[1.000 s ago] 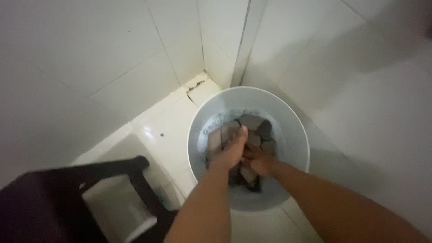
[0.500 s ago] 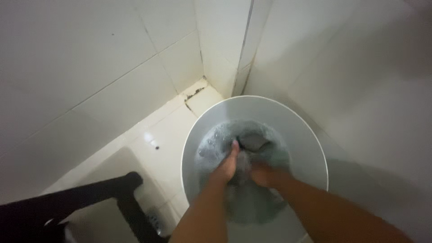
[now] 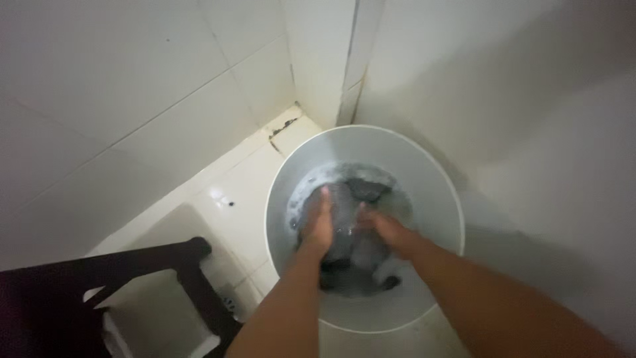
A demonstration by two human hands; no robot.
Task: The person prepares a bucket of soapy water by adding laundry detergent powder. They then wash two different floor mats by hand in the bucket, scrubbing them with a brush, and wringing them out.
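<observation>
The left hand (image 3: 318,222) and the right hand (image 3: 387,229) press side by side, fingers down, on a dark grey wet cloth (image 3: 348,232) lying in sudsy water at the bottom of a round white plastic basin (image 3: 424,179); whether either one grips the cloth cannot be told. The basin sits in the corner of the white tiled floor (image 3: 232,179). A hard push could likely slop water over the rim or tip the basin. The bunched cloth runs roughly from near rim to far wall.

A dark, soaked cloth (image 3: 348,219) lies bunched in soapy water inside a round white basin (image 3: 424,179) on the tiled floor, tucked in a wall corner.
</observation>
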